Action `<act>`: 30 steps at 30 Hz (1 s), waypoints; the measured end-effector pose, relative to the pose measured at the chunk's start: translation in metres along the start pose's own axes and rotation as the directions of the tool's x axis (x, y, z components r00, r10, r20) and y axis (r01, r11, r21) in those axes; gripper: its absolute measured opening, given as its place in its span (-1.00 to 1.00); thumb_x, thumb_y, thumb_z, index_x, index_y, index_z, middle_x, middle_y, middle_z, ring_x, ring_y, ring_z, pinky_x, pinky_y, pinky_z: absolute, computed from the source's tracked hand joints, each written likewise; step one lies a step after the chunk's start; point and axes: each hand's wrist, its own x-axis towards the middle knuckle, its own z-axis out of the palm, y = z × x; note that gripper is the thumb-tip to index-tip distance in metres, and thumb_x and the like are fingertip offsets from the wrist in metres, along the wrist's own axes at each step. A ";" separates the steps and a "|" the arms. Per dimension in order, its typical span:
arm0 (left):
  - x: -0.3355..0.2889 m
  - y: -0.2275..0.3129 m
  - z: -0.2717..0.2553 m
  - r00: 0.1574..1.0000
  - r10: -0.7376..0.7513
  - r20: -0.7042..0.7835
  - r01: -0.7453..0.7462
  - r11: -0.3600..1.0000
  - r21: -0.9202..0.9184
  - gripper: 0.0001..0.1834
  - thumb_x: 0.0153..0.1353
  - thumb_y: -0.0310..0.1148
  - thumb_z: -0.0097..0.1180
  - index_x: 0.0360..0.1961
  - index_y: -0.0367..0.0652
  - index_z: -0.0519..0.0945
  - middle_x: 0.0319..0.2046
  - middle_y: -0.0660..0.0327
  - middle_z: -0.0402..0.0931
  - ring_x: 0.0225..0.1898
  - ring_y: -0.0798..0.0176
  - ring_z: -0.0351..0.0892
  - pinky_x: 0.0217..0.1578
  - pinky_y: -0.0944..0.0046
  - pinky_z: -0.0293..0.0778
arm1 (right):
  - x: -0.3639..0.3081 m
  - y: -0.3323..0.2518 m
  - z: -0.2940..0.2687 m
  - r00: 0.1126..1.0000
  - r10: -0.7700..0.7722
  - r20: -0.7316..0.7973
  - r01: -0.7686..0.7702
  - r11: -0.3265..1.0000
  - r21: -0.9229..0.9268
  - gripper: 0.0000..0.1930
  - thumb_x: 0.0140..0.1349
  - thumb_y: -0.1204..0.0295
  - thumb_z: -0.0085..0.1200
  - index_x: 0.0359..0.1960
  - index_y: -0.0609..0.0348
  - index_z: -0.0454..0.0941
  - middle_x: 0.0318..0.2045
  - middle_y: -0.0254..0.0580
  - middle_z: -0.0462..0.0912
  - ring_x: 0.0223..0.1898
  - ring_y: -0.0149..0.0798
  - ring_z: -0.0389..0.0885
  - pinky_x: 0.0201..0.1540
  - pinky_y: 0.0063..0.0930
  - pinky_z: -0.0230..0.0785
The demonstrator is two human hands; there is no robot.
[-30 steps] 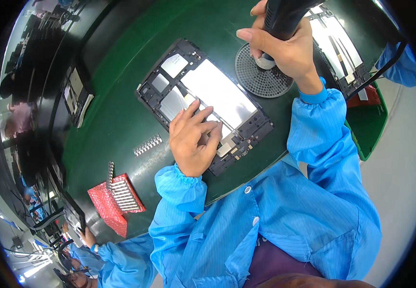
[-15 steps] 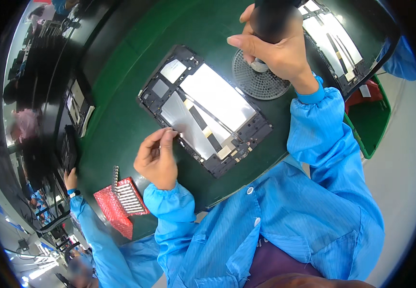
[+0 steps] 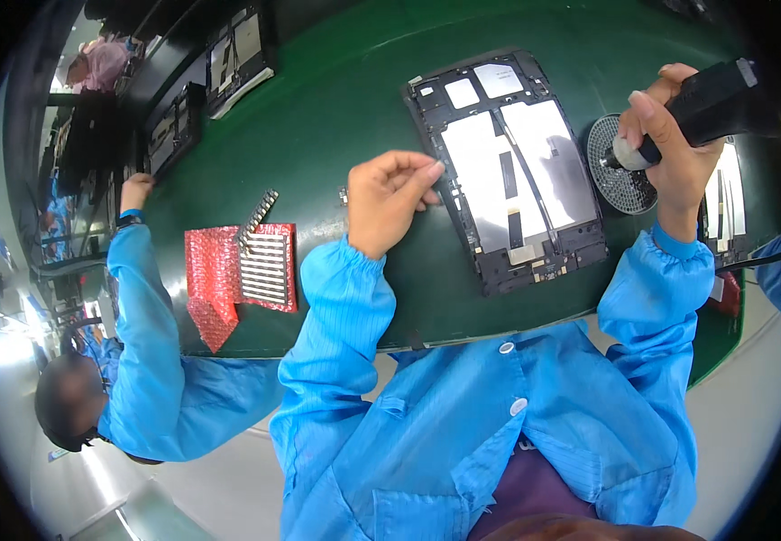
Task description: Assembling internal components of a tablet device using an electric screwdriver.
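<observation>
An opened tablet (image 3: pixel 521 171) lies on the green bench in front of me, its silver battery panels, ribbon cables and black frame exposed. At its left edge, my left hand (image 3: pixel 386 203) has thumb and forefinger pinched together; anything between them is too small to make out. My right hand (image 3: pixel 686 171) grips a black electric screwdriver (image 3: pixel 715 99) with a pale collar. The screwdriver's front end points left, over a round grey perforated screw tray (image 3: pixel 636 191) just right of the tablet.
Red bubble wrap (image 3: pixel 210 261) with a rack of pale strips (image 3: pixel 264 270) and a dark strip lies at left. More opened devices (image 3: pixel 237 54) stand far left; another (image 3: pixel 724 203) lies beyond my right hand. A co-worker's arm (image 3: pixel 151 270) reaches over the bench at left.
My view has turned, so the tablet now appears straighter and farther right. The screwdriver has tilted and its front end shows over the tray. My left hand stays pinched at the tablet's left edge.
</observation>
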 end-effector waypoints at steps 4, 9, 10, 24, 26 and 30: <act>0.017 -0.005 -0.001 0.999 0.036 0.022 -0.038 0.998 0.059 -0.82 0.11 -0.43 0.21 -0.32 -0.32 0.56 -0.53 0.27 0.55 -0.56 0.51 0.48 -0.63 0.56 0.34 | 0.001 -0.010 0.026 0.997 0.011 0.081 -0.017 0.997 0.076 -0.64 0.04 0.63 0.12 -0.09 0.29 0.38 -0.61 -0.24 0.45 -0.64 -0.36 0.46 -0.52 -0.45 0.35; 0.026 -0.008 0.001 0.993 0.113 0.034 -0.117 0.987 0.107 -0.84 0.05 -0.49 0.24 -0.39 -0.39 0.57 -0.51 0.23 0.53 -0.52 0.46 0.52 -0.52 0.50 0.43 | 0.003 -0.013 0.067 0.985 -0.002 0.171 -0.016 0.994 0.104 -0.64 0.06 0.66 0.09 -0.08 0.34 0.32 -0.65 -0.21 0.46 -0.65 -0.37 0.47 -0.54 -0.51 0.38; 0.026 -0.007 0.001 0.993 0.114 0.033 -0.116 0.988 0.098 -0.84 0.05 -0.49 0.24 -0.39 -0.39 0.57 -0.51 0.23 0.53 -0.52 0.46 0.52 -0.52 0.50 0.43 | 0.006 -0.013 0.076 0.979 -0.012 0.204 -0.013 0.992 0.124 -0.64 0.06 0.66 0.10 -0.08 0.35 0.31 -0.65 -0.21 0.47 -0.66 -0.38 0.47 -0.55 -0.53 0.37; 0.040 -0.004 -0.008 0.987 0.053 0.151 -0.075 0.986 0.147 -0.88 -0.04 -0.55 0.25 -0.43 -0.35 0.60 -0.57 0.20 0.56 -0.55 0.45 0.53 -0.57 0.47 0.43 | 0.019 0.012 0.156 0.927 0.242 0.287 -0.313 0.921 0.232 -0.66 -0.03 0.68 0.25 -0.24 0.38 0.35 -0.65 -0.25 0.53 -0.63 -0.49 0.52 -0.57 -0.66 0.34; 0.044 0.001 -0.006 0.985 0.004 0.173 -0.025 0.992 0.122 -0.88 -0.04 -0.55 0.25 -0.43 -0.34 0.59 -0.56 0.20 0.56 -0.54 0.43 0.54 -0.59 0.46 0.45 | 0.036 0.061 0.166 0.751 -0.646 0.133 0.322 0.535 0.781 -0.66 -0.03 0.67 0.25 -0.24 0.39 0.35 -0.65 -0.25 0.53 -0.62 -0.49 0.51 -0.56 -0.66 0.35; 0.044 -0.001 -0.013 0.983 -0.051 0.174 0.036 0.995 0.092 -0.88 -0.04 -0.55 0.23 -0.42 -0.33 0.58 -0.56 0.19 0.56 -0.54 0.39 0.57 -0.63 0.43 0.49 | 0.013 0.001 0.156 0.927 0.231 0.295 -0.298 0.932 0.206 -0.65 -0.03 0.67 0.25 -0.24 0.39 0.35 -0.64 -0.24 0.53 -0.62 -0.50 0.51 -0.54 -0.67 0.35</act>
